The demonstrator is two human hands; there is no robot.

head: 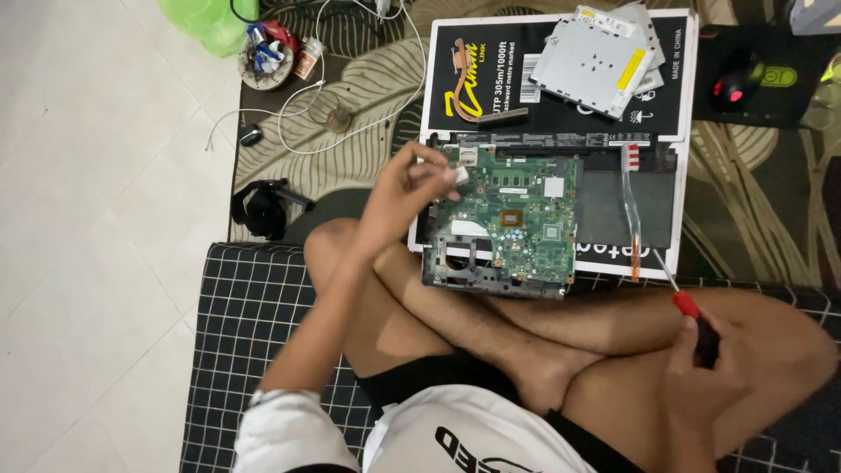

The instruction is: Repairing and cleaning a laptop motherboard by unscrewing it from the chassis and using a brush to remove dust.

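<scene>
An opened laptop base (635,206) lies on a black-and-white cardboard box (561,96) in front of my crossed legs. Its green motherboard (517,215) is exposed. My left hand (407,188) hovers over the board's left edge, its fingers pinching a small pale part (457,174). My right hand (696,355) rests on my right knee, closed around a red-and-black screwdriver (688,307) whose tip points up toward the laptop's lower right corner. A copper heat pipe (631,215) lies across the dark area right of the board.
A silver optical drive (591,61) lies on the box's far end. A small bowl of bits (267,57), white cables (350,88), a green bag (210,22) and a black strap (263,208) sit left; a mouse (736,83) sits on the right. I sit on a checked cushion (245,324).
</scene>
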